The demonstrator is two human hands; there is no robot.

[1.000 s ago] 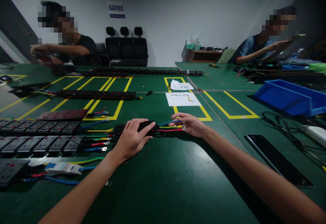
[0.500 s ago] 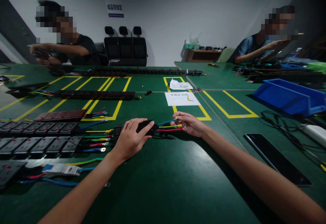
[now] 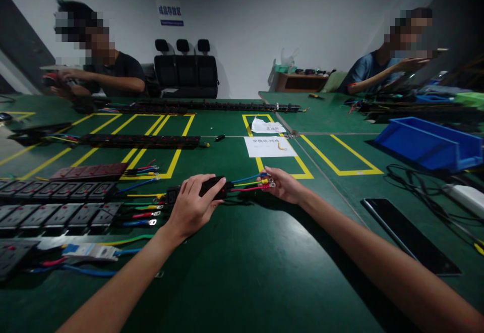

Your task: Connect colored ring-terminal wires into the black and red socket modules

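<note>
Green and smooth, the counter (image 3: 242, 282) reflects the light in a soft patch. Near its right side lies one flat black slab (image 3: 410, 237) with a glossy face. At the near left there is one dark socket block (image 3: 17, 260), cut by the picture edge, and beside it one paper label (image 3: 91, 252), white and blue, around a blue wire.

A little farther are two rows of square sockets, one grey-black row (image 3: 60, 218) and one blacker row (image 3: 60, 190), both in hard plastic. Their wires end in small shiny metal rings.

In the middle, the left hand (image 3: 196, 199) is closed over one black socket strip (image 3: 214, 185), which is on the counter in front of the person. Three thin wires (image 3: 245, 184), one blue, one yellow-green and one red, come out from its right end. The right hand (image 3: 282, 184) has bent fingers and holds their ends near the metal rings; which wire it presses most, I cannot tell.

Beyond the rows lies one dark red strip (image 3: 91, 170). On the right stands one blue plastic tray (image 3: 427, 144) with sloping walls. Two white papers (image 3: 270, 147) lie near the centre, the farther one wrinkled.

At the far side two co-workers (image 3: 121, 73) sit, and three black seats (image 3: 185, 73) stand against the plain wall (image 3: 242, 30).
</note>
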